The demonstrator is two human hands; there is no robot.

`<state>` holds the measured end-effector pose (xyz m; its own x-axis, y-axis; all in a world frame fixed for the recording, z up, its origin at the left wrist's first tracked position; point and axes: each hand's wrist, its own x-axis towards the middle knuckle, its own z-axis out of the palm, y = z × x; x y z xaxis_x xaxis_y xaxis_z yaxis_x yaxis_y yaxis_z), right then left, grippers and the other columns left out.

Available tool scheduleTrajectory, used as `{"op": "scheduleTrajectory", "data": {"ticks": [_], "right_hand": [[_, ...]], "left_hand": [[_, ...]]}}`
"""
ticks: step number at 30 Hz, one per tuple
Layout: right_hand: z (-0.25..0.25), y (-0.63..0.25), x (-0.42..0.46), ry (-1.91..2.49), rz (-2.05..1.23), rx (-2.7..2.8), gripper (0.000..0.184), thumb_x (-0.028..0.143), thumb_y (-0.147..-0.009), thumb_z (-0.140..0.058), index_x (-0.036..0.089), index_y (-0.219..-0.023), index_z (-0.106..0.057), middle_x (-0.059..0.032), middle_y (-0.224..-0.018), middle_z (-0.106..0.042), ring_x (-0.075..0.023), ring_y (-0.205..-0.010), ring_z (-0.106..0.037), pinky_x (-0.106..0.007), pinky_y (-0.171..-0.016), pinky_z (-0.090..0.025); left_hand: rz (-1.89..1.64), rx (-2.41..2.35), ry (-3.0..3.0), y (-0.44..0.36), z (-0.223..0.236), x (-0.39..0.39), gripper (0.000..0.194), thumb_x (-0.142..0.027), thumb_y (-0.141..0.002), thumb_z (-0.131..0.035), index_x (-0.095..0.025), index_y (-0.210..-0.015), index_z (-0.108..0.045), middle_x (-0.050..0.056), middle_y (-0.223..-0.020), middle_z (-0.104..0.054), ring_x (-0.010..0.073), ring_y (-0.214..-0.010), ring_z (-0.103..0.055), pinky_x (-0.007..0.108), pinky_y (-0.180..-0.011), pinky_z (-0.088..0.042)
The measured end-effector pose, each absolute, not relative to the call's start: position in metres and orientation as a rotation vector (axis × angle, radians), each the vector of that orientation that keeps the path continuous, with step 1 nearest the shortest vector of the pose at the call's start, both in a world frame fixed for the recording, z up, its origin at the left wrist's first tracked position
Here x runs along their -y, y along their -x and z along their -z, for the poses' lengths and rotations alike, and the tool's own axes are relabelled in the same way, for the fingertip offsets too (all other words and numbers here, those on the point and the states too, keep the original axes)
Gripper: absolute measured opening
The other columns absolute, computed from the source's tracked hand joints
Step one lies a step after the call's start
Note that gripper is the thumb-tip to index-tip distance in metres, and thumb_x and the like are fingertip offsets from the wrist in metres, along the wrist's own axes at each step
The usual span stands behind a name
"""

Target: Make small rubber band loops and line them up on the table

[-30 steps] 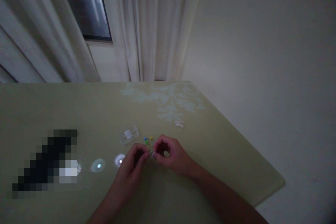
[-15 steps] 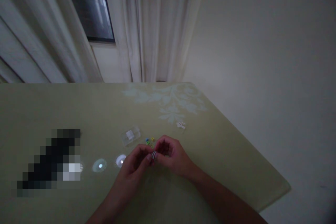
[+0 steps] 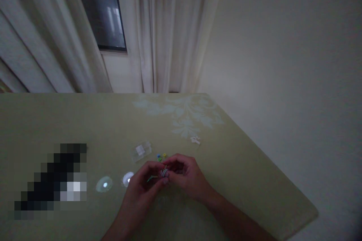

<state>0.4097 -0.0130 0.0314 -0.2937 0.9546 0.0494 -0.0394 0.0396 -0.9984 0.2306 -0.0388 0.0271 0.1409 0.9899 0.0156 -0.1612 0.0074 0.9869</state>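
My left hand [image 3: 147, 182] and my right hand [image 3: 186, 175] meet over the table, fingertips pinched together. Between them is a small striped, ring-like thing [image 3: 164, 173] with light and dark bands; its exact kind is too small to make out. A thin green bit [image 3: 152, 177] shows inside the curl of my left fingers, and I cannot tell whether it is held. Just beyond the fingertips lie several tiny pieces: a blue piece [image 3: 158, 156], a yellow piece [image 3: 164, 155] and a green piece [image 3: 160, 159]. My hands partly hide this area.
A clear plastic box [image 3: 147, 147] with a white label lies beyond my left hand. Small white pieces [image 3: 195, 140] rest beyond my right hand. A blurred-out dark object [image 3: 48, 177] is at the left. The table's edge [image 3: 263, 152] slants down on the right, near the wall.
The view has tilted up a little, so the table sits lower in the picture. My fingers have shifted around the striped thing, and a thin green bit now shows by my left fingers.
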Motion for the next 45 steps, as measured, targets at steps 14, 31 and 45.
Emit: {"op": "scheduleTrajectory", "data": {"ticks": [14,31,45], "right_hand": [[-0.039,-0.414,0.013,0.873,-1.566,1.371,0.03,0.04,-0.079,-0.09,0.02,-0.1,-0.081,-0.0036,-0.088,-0.076,-0.0151,-0.076,-0.069,-0.03,-0.074,-0.054],[-0.047,-0.412,0.018,0.965,-1.365,1.602,0.032,0.047,-0.084,-0.082,0.018,-0.084,-0.068,0.0007,-0.074,-0.061,-0.0132,-0.068,-0.053,-0.027,-0.066,-0.043],[-0.028,-0.427,-0.003,1.357,-0.714,2.34,0.015,0.017,-0.094,-0.066,0.019,-0.103,-0.077,-0.0056,-0.101,-0.069,-0.0186,-0.092,-0.065,-0.028,-0.082,-0.047]], "left_hand": [[-1.171,-0.945,-1.151,-0.223,-0.03,0.038,0.023,-0.038,-0.082,-0.088,-0.023,-0.088,-0.072,0.004,-0.089,-0.075,0.0229,-0.087,-0.073,0.034,-0.08,-0.059],[-1.064,-0.801,-1.091,-0.217,-0.041,0.038,0.037,-0.039,-0.084,-0.085,-0.022,-0.077,-0.053,-0.001,-0.08,-0.059,0.0145,-0.074,-0.057,0.024,-0.067,-0.049],[-1.239,-1.195,-1.047,-0.205,-0.045,0.024,0.041,-0.052,-0.074,-0.087,-0.02,-0.089,-0.066,-0.001,-0.082,-0.069,0.0172,-0.077,-0.067,0.026,-0.069,-0.055]]}}
